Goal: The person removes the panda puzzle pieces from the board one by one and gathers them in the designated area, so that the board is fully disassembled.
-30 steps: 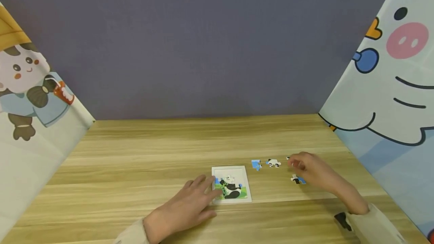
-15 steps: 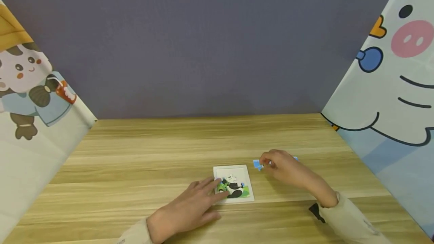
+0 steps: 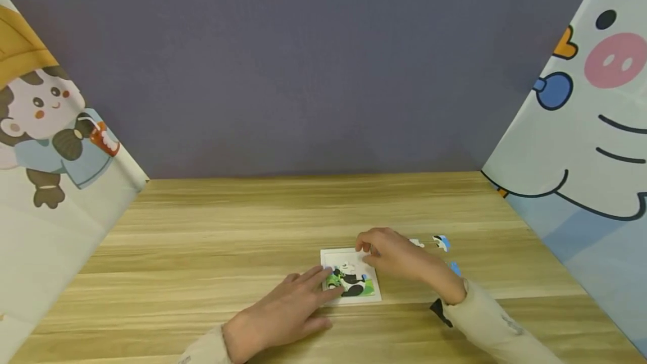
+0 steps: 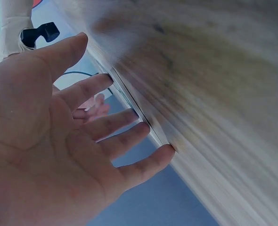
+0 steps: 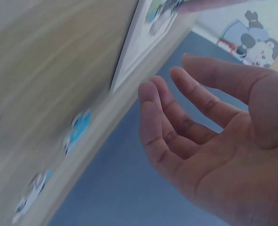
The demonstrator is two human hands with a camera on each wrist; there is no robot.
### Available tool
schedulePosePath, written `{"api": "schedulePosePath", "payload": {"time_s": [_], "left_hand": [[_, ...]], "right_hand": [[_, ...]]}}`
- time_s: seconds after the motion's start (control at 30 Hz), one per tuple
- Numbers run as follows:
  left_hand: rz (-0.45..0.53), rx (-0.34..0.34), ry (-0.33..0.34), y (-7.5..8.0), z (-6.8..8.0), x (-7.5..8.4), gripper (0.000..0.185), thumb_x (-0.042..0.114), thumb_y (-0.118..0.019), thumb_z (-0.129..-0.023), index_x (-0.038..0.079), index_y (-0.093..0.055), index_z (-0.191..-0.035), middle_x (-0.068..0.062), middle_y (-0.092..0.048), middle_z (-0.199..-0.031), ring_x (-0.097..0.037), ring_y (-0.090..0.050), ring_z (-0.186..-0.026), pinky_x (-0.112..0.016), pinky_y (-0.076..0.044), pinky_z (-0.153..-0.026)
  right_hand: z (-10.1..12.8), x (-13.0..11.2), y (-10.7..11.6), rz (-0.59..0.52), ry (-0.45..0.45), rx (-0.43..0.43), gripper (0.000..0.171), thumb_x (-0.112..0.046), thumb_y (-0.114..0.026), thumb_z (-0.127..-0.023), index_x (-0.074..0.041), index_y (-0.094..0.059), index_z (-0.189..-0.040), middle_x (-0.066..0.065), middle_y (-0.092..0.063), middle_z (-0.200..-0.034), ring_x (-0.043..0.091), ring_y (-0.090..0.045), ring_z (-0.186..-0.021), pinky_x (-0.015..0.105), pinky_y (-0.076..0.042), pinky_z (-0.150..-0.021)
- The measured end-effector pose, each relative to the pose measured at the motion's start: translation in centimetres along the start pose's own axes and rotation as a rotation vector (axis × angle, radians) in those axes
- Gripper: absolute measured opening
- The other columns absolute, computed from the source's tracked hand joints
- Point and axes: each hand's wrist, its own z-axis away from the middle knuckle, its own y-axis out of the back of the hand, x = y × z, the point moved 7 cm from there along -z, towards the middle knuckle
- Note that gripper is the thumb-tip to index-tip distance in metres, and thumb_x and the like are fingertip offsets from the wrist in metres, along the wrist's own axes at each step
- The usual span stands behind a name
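Observation:
A small white-framed jigsaw tray (image 3: 376, 291) lies on the wooden table, partly filled with a black-and-white panda picture on green. My left hand (image 3: 288, 310) rests with spread, nearly straight fingertips on the tray's left side; the left wrist view shows those fingertips (image 4: 165, 153) along its edge. Over the tray's upper right corner hovers my right hand (image 3: 391, 251), its fingers loosely bent and thumb apart from them. No piece shows between the fingers in the right wrist view. A blue jigsaw piece (image 5: 77, 132) lies beside the tray, hidden behind this hand in the head view.
Right of the tray lie a white piece (image 3: 417, 242), a blue-and-black piece (image 3: 441, 242) and a blue piece (image 3: 455, 268) partly covered by the forearm. A grey wall (image 3: 303, 72) stands behind the table (image 3: 202, 240), with cartoon-printed panels at both sides.
My right hand has moved left from the loose pieces, past the blue piece, to the tray's upper right corner. My left hand has stayed on the tray, shifting slightly.

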Motion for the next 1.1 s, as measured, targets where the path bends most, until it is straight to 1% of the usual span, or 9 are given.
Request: {"api": "schedulePosePath", "payload": {"time_s": [0.1,0.2,0.33,0.43,0.67,0.9,1.1], "left_hand": [[-0.025,0.002,0.002,-0.1,0.0,0.1,0.056,0.049,-0.056,-0.098,0.029,-0.047,-0.149,-0.012,-0.037,-0.157,-0.031,-0.035,-0.144,-0.054,-0.045,-0.103],[-0.042,-0.002,0.002,-0.1,-0.1,0.2,0.054,0.048,-0.055,-0.1,0.029,-0.047,-0.15,-0.012,-0.037,-0.157,-0.03,-0.035,-0.145,-0.054,-0.045,-0.101],[-0.039,-0.024,0.005,0.0,-0.2,0.3,0.053,0.047,-0.053,-0.101,0.029,-0.045,-0.15,-0.012,-0.036,-0.158,-0.029,-0.034,-0.145,-0.054,-0.046,-0.1],[-0.034,-0.038,0.01,-0.1,-0.2,0.3,0.055,0.048,-0.054,-0.1,0.029,-0.045,-0.151,-0.012,-0.035,-0.158,-0.03,-0.035,-0.145,-0.054,-0.047,-0.1],[-0.017,-0.047,0.018,-0.1,-0.3,0.3,0.056,0.048,-0.055,-0.099,0.028,-0.045,-0.151,-0.013,-0.035,-0.158,-0.031,-0.035,-0.144,-0.054,-0.046,-0.101],[-0.007,-0.044,0.019,-0.1,-0.3,0.3,0.057,0.048,-0.057,-0.098,0.027,-0.045,-0.15,-0.014,-0.036,-0.157,-0.032,-0.036,-0.144,-0.055,-0.047,-0.1],[0.007,-0.045,0.019,-0.2,-0.3,0.3,0.059,0.047,-0.059,-0.098,0.026,-0.045,-0.15,-0.015,-0.036,-0.157,-0.033,-0.036,-0.144,-0.056,-0.047,-0.1]], "right_hand": [[-0.6,-0.5,-1.0,0.004,-0.019,-0.037,0.014,-0.008,-0.068,-0.094,-0.009,-0.068,-0.108,0.002,-0.066,-0.098,0.008,-0.059,-0.077,0.025,-0.051,-0.065],[-0.9,-1.0,-2.0,0.008,-0.055,-0.082,0.017,-0.009,-0.068,-0.094,-0.01,-0.067,-0.111,0.002,-0.066,-0.104,0.013,-0.062,-0.086,0.028,-0.053,-0.071],[-0.9,-1.4,-2.8,0.055,-0.092,-0.113,0.024,-0.012,-0.071,-0.092,-0.011,-0.066,-0.115,0.0,-0.062,-0.111,0.016,-0.06,-0.094,0.032,-0.053,-0.076],[-0.8,-1.4,-3.2,0.078,-0.099,-0.114,0.027,-0.012,-0.073,-0.09,-0.01,-0.065,-0.116,-0.001,-0.06,-0.108,0.014,-0.058,-0.092,0.03,-0.052,-0.075],[-0.7,-1.1,-3.6,0.056,-0.112,-0.114,0.033,-0.012,-0.073,-0.09,-0.007,-0.062,-0.122,-0.001,-0.06,-0.105,0.013,-0.058,-0.09,0.028,-0.051,-0.073],[-0.8,-1.1,-3.5,0.02,-0.115,-0.095,0.03,-0.01,-0.074,-0.089,-0.008,-0.062,-0.116,-0.001,-0.057,-0.101,0.013,-0.055,-0.087,0.028,-0.05,-0.071],[-0.7,-1.0,-3.4,0.003,-0.127,-0.081,0.029,-0.011,-0.075,-0.089,-0.011,-0.061,-0.113,-0.002,-0.057,-0.101,0.014,-0.055,-0.088,0.029,-0.05,-0.071]]}}
